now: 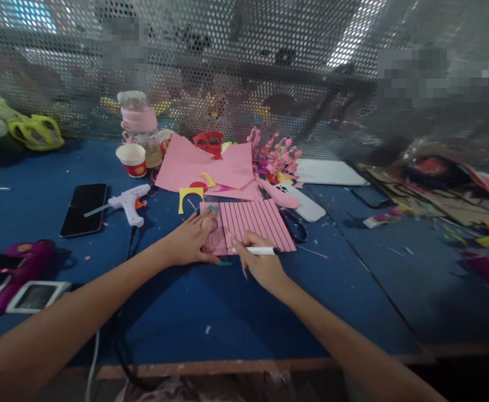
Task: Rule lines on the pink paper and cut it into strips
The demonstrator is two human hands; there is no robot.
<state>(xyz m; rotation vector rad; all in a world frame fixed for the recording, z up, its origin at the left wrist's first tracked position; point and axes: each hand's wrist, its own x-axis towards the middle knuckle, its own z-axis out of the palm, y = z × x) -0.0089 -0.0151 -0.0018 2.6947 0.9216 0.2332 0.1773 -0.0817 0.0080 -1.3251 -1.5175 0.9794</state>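
Observation:
A sheet of pink paper (261, 226), ruled with several dark parallel lines, lies on the blue table. Over its left part is a clear plastic template (216, 237). My left hand (192, 237) rests on the template with fingers stretched out, pressing it flat. In my right hand (261, 265) is a white marker pen (258, 250) with a black end, pinched between the fingers. Its writing tip is hidden by those fingers, close to the template's right edge.
Behind the paper are larger pink sheets (211, 167), a white phone (305, 202) and blue-handled scissors (297, 224). Leftward lie a glue gun (129, 202), a black phone (84, 209) and a paper cup (132, 159). The glue gun's cable (130, 245) passes under my left forearm.

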